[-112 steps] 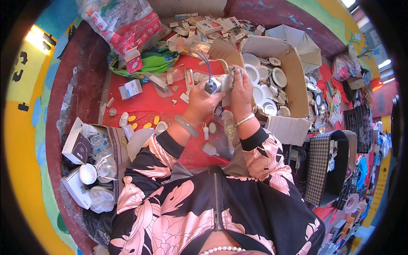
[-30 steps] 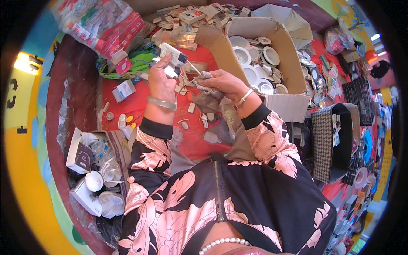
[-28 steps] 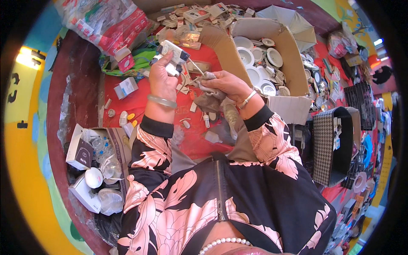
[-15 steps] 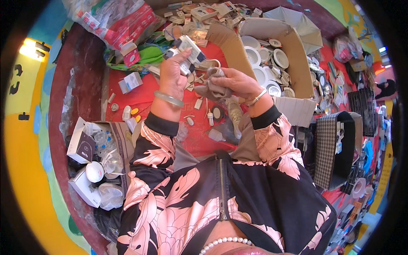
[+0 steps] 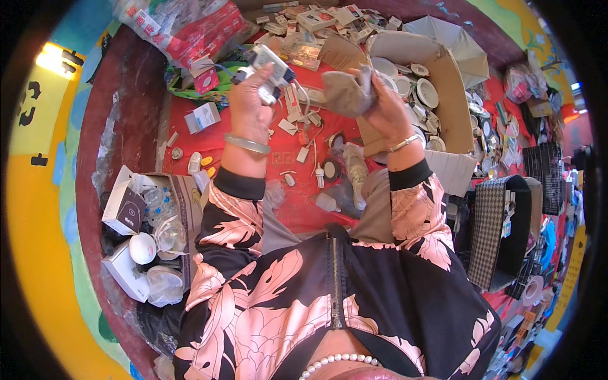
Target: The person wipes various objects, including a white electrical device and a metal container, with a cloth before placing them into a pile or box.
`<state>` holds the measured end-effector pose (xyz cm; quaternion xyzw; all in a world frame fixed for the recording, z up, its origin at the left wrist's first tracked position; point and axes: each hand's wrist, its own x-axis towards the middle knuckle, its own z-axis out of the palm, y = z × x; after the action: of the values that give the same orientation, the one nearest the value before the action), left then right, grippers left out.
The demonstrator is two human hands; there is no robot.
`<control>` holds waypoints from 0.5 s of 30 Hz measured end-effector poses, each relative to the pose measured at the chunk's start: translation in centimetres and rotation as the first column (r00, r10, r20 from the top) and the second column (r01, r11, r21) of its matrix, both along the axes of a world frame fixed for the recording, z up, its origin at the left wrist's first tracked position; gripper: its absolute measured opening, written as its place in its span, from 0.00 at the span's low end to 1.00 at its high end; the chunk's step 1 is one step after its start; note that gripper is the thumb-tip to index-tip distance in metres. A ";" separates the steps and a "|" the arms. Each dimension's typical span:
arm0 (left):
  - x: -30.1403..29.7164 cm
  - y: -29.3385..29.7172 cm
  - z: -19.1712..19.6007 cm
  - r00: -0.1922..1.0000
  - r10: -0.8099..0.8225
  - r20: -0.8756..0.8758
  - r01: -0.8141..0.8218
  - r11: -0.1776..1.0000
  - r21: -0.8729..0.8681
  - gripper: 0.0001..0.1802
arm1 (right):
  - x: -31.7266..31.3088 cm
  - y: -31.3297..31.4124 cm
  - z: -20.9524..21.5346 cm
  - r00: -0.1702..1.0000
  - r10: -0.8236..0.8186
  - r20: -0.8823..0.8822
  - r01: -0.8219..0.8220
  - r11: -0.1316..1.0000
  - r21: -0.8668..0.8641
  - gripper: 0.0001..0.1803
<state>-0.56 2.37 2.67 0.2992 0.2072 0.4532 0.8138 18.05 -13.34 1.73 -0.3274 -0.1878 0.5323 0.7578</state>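
Upper left of centre, my left hand (image 5: 249,104) is closed around small white box-shaped electrical modules (image 5: 272,63), which look like light drivers. A white cable (image 5: 306,96) hangs from them to the right. My right hand (image 5: 391,114) grips a bunched grey cloth (image 5: 347,93) between thumb and fingers, apart from the modules. The cloth hangs toward the left, in front of a cardboard box's edge. Below both hands, small white electrical parts and a black round piece (image 5: 332,169) lie on the red cloth (image 5: 285,206).
A large cardboard box (image 5: 453,101) of round white lamps stands at the right. At the left sits an open box (image 5: 190,209) with bagged items and small cartons. Piled small boxes (image 5: 316,19) lie at the back, beside a red-and-white plastic bag (image 5: 190,31). A checked bin (image 5: 497,228) is at the far right.
My right hand has moved up and right with the grey cloth, away from the cable. The left hand, still holding the modules, has shifted slightly up and left.
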 end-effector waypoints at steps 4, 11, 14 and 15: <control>2.7 -2.7 -1.1 1.000 -0.006 -0.013 0.007 0.997 0.077 0.13 | -4.1 1.2 0.3 0.971 0.192 0.140 -0.182 0.980 -0.084 0.20; 3.2 -3.4 -1.9 0.967 -0.252 -0.036 0.249 0.966 -0.075 0.09 | -4.0 1.8 -0.6 0.876 0.232 0.423 -0.085 0.937 -0.338 0.13; 3.1 -2.6 -2.6 0.924 -0.382 -0.034 0.372 0.913 -0.166 0.11 | -3.8 1.1 0.4 0.896 0.271 0.352 -0.116 0.907 -0.405 0.11; 3.1 -2.4 -2.6 0.915 -0.402 -0.041 0.391 0.905 -0.166 0.11 | -3.7 0.9 0.5 0.895 0.292 0.337 -0.136 0.899 -0.417 0.11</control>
<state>2.52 -0.04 0.09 0.2876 0.2067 0.2495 0.9013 14.38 -12.40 2.22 -0.5454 -0.2634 0.5638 0.5615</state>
